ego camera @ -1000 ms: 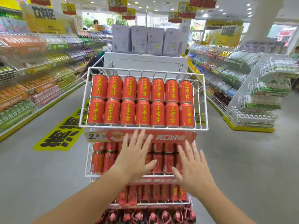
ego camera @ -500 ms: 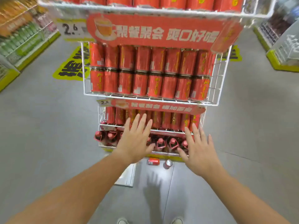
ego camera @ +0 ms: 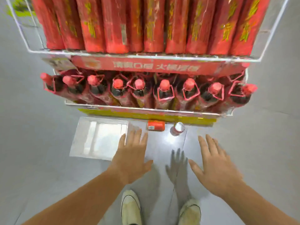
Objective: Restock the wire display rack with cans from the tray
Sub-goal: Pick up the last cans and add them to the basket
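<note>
Both hands, left (ego camera: 132, 159) and right (ego camera: 217, 166), were spread flat and empty above the floor, apparently reaching down. Two cans lay just before the wire rack (ego camera: 146, 55): one on its side (ego camera: 156, 125), one upright (ego camera: 177, 128). A clear tray (ego camera: 97, 138) sat beside them, seemingly empty.

floor open btwn hands & cans (ego camera: 156, 125) | rack (ego camera: 146, 109) blocks behind

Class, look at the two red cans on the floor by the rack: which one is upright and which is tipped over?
The right can is upright: its silver top faces the camera. The left can is tipped, lying on its side with its barcode showing.
</note>
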Demonstrator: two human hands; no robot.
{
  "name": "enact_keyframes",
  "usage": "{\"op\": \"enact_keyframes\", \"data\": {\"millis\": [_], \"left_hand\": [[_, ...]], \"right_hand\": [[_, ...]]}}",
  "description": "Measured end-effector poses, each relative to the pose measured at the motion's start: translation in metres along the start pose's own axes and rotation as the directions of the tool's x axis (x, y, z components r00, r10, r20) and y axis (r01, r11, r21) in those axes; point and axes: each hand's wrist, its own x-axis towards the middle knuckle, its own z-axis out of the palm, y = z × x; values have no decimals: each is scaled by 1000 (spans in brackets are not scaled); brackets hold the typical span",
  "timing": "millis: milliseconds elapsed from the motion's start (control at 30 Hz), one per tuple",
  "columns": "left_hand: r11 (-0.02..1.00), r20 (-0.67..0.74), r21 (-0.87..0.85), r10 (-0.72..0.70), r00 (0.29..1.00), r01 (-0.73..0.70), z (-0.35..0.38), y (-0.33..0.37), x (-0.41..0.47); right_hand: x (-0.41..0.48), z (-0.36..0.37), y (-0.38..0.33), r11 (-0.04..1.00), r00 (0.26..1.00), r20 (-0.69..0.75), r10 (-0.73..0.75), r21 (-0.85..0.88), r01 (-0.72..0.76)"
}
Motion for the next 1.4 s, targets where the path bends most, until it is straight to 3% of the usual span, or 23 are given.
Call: {"op": "enact_keyframes", "data": {"millis": [200,400,467,600,733,867,967,1100,1267,1400], "left_hand": [[996,33,59,64,997,-66,122,-16,97],[990,7,95,105,994,-105,198,-27,185],[994,-26,33,105,994,-104,212,-29,209],[985,-5,-129,113,994,-113,223,-29,244],[954,-35,-280,102,994,-108,229,-29,254],[897,-104,-427,75,992,-113,243,-29,250],[889,34,-458,16,999,2,252,-25,253],[762,233,-603,-115,966,236,251,-15,247],[617,278,-684,-274,921,389,221,-8,206],[531,274,-728,-354,894,433,168,-3,166]], "right_hand": [[88,122,9,995,999,16,49,85,-50],[164,194,10,953,995,-68,72,298,-48],[189,207,10,875,989,-104,108,483,-44],[230,223,10,581,970,-102,223,812,-49],[259,234,10,405,943,-92,319,913,-48],[273,237,17,350,925,-112,362,936,-23],[278,230,24,316,931,-106,350,949,-11],[271,217,26,277,950,-46,310,960,-44],[233,187,12,236,954,2,298,969,-76],[186,152,0,231,960,25,280,968,-93]]}}
